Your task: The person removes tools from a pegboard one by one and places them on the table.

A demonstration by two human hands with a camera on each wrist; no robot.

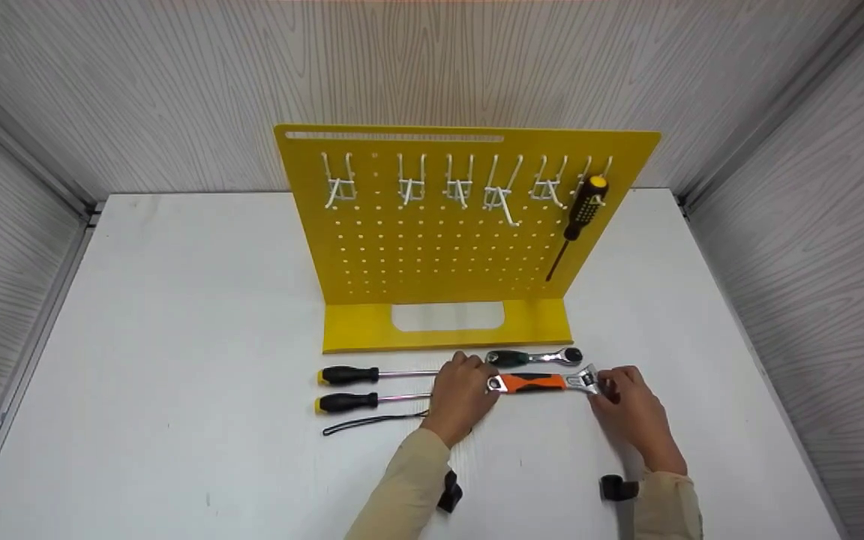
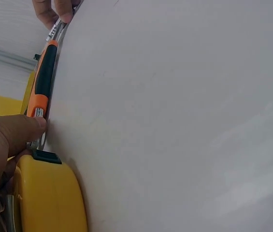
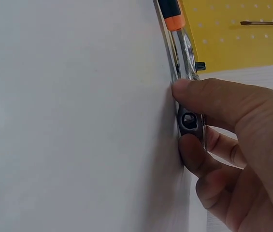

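An adjustable wrench with an orange and black handle lies sideways on the white table. My left hand pinches the handle's end, thumb on top in the left wrist view. At the other end, the thumb and fingers of my right hand grip the metal head. Beside the left fingers in the left wrist view is a yellow tape measure, hidden under the hand in the head view, where a black cord loop shows. Just behind the wrench lies a ratchet with a dark handle.
Two black-and-yellow screwdrivers lie left of my left hand, their tips hidden by it. Behind the tools stands a yellow pegboard with several white hooks. Another screwdriver hangs at its right end.
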